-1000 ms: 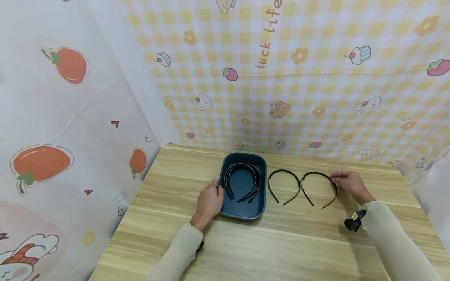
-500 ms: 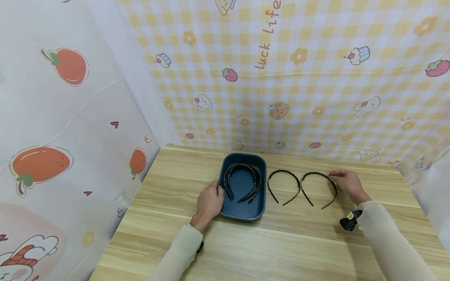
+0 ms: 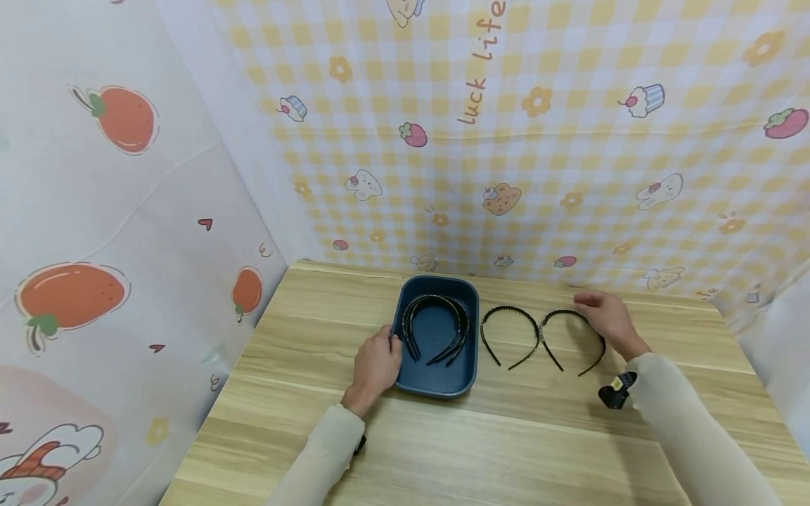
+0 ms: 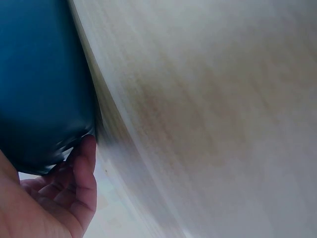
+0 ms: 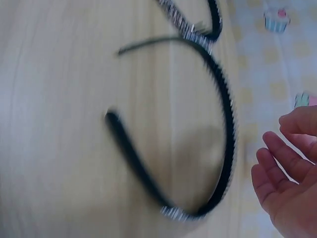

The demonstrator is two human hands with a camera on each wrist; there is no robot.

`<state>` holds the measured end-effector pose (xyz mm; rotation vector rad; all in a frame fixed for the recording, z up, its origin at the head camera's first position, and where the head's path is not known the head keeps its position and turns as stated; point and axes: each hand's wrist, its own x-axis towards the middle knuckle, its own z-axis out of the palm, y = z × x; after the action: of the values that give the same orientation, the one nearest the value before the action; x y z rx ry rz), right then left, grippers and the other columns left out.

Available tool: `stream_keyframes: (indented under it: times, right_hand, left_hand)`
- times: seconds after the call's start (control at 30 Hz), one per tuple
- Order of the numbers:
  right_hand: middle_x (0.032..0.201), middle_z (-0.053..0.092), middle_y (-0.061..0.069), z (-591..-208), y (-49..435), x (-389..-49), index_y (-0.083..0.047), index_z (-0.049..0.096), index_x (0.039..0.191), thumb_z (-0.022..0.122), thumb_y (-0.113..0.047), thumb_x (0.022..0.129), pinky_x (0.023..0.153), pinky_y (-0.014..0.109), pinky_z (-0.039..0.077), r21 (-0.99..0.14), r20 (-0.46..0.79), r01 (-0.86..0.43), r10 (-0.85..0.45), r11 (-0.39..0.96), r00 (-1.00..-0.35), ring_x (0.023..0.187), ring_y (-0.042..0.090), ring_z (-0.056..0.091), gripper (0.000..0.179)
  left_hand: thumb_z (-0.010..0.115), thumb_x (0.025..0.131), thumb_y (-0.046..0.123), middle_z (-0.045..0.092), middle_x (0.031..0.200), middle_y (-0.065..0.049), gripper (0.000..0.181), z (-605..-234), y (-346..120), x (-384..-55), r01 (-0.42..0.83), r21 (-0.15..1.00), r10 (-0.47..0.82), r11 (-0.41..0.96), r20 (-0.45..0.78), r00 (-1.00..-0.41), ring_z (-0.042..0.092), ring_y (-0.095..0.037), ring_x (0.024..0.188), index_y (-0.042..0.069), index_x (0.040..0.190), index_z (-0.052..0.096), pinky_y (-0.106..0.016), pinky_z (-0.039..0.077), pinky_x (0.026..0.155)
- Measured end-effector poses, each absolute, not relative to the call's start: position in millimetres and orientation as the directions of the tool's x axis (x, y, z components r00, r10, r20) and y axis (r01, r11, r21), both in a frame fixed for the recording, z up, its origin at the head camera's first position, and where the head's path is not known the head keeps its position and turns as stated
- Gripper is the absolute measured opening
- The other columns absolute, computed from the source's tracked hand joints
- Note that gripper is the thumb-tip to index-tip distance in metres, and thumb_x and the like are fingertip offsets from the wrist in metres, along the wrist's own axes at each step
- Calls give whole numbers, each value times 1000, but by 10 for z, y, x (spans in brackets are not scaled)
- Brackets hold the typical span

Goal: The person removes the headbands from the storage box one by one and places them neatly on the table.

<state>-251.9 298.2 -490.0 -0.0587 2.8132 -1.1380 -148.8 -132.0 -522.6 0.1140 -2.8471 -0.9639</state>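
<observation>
My left hand (image 3: pixel 375 362) grips the left wall of a dark blue plastic bin (image 3: pixel 436 388). In the left wrist view its fingers curl against the bin's edge. Inside the bin lie several black headbands (image 3: pixel 413 320), nested together. Two more black headbands are flat on the table, side by side and touching or nearly so: a left headband (image 3: pixel 511 308) and a right headband (image 3: pixel 552 351), which has glittery trim. Over the far right of that right headband hovers my right hand (image 3: pixel 609 320), fingers loosely bent and holding nothing. The right wrist view shows the hand (image 5: pixel 290 173) apart from it.
The wood-grain table (image 3: pixel 481 450) meets a yellow checked cloth backdrop (image 3: pixel 569 169) behind the bin and headbands. A white printed cloth (image 3: pixel 158 295) hangs along the left side. Each wrist carries a small black camera.
My right hand has moved left and slightly away from me, from the right headband's outer side to above its far curve. The left hand, bin and headbands stay put.
</observation>
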Motion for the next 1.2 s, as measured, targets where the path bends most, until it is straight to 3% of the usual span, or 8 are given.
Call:
stream_keyframes:
  times: [0.3, 0.57, 0.87, 1.2]
  right_hand:
    - [131, 57, 30, -4672, 2610, -2591, 7, 52, 136, 51, -18, 104, 91, 47, 51, -763, -97, -71, -223, 642, -970, 118, 44, 57, 41]
    - [136, 52, 32, -4580, 2297, -2650, 8, 45, 141, 50, -16, 104, 96, 51, 49, -822, -155, -75, -348, 564, -925, 123, 43, 54, 45]
    - [136, 53, 30, -4584, 2026, -2657, 8, 46, 140, 53, -12, 102, 98, 46, 49, -882, -175, -28, -382, 470, -907, 124, 42, 55, 43]
    - [140, 51, 29, -4542, 1792, -2657, 7, 45, 141, 53, -12, 102, 102, 50, 45, -922, -208, 34, -419, 384, -884, 125, 40, 55, 44]
  left_hand:
    - [48, 102, 20, 69, 82, -7, 33, -5222, -1319, -1481, -31, 603, -114, 797, 101, -988, 57, -15, 59, 5, 126, 63, -33, 45, 52]
    - [48, 102, 21, 71, 86, -9, 33, -5230, -1321, -1490, -27, 600, -120, 800, 115, -986, 61, -19, 63, 5, 126, 63, -37, 48, 55]
    - [49, 101, 20, 70, 84, -8, 33, -5238, -1322, -1493, -21, 604, -113, 797, 114, -987, 60, -17, 62, 5, 127, 63, -35, 47, 54]
    - [48, 102, 20, 70, 84, -8, 33, -5216, -1316, -1484, -19, 605, -114, 796, 120, -986, 60, -17, 62, 5, 126, 64, -34, 46, 52]
